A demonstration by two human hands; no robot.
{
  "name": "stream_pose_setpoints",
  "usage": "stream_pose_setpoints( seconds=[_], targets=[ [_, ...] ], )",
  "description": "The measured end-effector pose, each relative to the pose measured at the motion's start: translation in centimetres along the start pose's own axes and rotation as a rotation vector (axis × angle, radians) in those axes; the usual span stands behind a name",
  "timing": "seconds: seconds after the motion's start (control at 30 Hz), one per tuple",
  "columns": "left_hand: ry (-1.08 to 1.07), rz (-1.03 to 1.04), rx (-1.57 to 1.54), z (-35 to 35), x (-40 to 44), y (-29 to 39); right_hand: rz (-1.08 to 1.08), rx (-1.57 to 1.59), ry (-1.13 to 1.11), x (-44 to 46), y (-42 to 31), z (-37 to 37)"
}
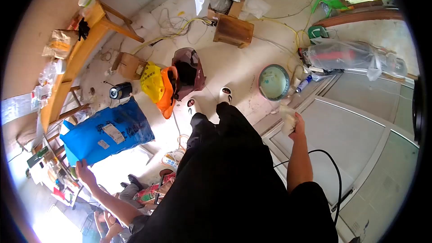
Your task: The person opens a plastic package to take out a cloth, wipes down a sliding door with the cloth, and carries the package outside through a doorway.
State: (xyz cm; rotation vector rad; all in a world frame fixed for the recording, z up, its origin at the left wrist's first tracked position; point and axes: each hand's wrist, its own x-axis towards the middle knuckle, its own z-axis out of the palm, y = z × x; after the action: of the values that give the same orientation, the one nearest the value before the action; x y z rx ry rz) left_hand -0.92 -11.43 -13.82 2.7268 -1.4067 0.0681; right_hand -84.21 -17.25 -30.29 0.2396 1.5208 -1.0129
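Observation:
My left hand (85, 174) is at the lower left corner of a large blue plastic bag (130, 123) with white labels, its fingers closed on the edge. The bag lies slanted to the left of my legs. My right hand (297, 128) is closed around a folded beige cloth (287, 118), held out to the right over a white-framed panel (351, 128). Beyond the cloth, a round basin (274, 82) with a dark green rim stands on the floor and seems to have liquid in it.
Yellow (152, 83) and orange bags (168, 92) and a dark open bag (189, 74) lie ahead of my feet. Farther off are a wooden stool (233, 30) and cables (184, 27). A wooden bench (72, 72) stands left. Another person's legs (135, 189) show at lower left.

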Motion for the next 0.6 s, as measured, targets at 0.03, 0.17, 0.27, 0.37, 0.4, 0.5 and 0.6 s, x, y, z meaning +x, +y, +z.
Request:
stream_pose_setpoints(
  seconds=[0.03,0.17,0.27,0.37,0.4,0.5,0.6],
  targets=[
    [-0.014,-0.082,0.010,-2.4,-0.3,1.4,0.045,-0.019,-0.015,0.9,-0.4,-0.7],
    [0.137,-0.082,0.001,-11.3,-1.4,6.5,0.179,-0.061,-0.051,7.5,1.1,-1.4],
    [0.353,-0.240,-0.160,-15.5,-2.2,12.0,0.300,0.006,-0.023,13.7,4.3,-0.7],
    [0.484,-0.164,-0.242,-18.2,-3.7,18.8,0.312,0.053,-0.011,19.0,7.8,2.3],
    [0.538,-0.125,-0.260,-18.5,-4.3,20.9,0.320,0.169,-0.144,20.8,8.7,3.0],
    [0.566,-0.100,-0.299,-18.7,-4.4,24.0,0.338,0.125,-0.181,20.2,7.9,9.0],
    [0.566,0.120,-0.351,-16.7,-4.0,24.1,0.277,0.034,-0.363,21.1,7.6,12.5]
  ],
)
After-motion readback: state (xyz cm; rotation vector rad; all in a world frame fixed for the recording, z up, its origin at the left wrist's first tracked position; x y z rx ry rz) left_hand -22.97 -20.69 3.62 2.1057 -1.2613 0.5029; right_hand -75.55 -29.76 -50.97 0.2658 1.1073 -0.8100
